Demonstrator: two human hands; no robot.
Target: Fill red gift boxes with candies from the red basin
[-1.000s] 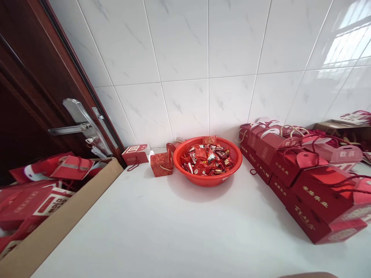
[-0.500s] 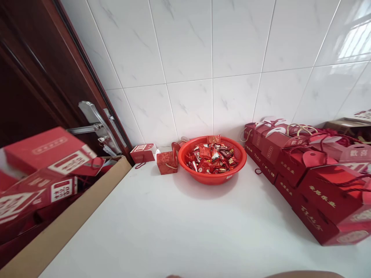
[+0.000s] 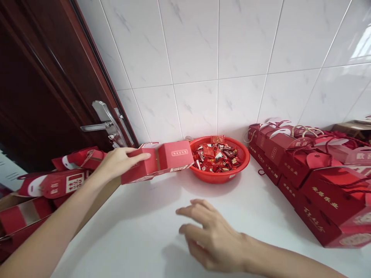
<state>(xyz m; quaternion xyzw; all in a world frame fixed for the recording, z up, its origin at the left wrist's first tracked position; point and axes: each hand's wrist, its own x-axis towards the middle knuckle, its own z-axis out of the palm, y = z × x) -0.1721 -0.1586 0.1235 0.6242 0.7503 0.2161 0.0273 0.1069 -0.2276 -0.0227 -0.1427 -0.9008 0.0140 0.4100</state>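
My left hand (image 3: 123, 162) grips a red cardboard gift box (image 3: 176, 154) by its left end and holds it above the white table, left of a red plastic basket (image 3: 213, 177). The box lies on its side in the air, and a gap shows across its middle. Some of my left fingers are hidden behind it. Lower down, my right hand (image 3: 208, 231) hovers over the table with its fingers apart and nothing in them. Wrapped candies (image 3: 216, 156) in mostly red wrappers fill the basket.
At the left, a large cardboard carton (image 3: 101, 200) holds several red boxes (image 3: 55, 183). Stacked red gift boxes (image 3: 307, 197) with rope handles line the table's right side. Behind stand a tiled wall (image 3: 197, 108) and a dark wooden door with a metal handle (image 3: 97, 126).
Both hands have come into view. The red box has moved from above the carton at the left to over the table, in my left hand. The view has shifted slightly.
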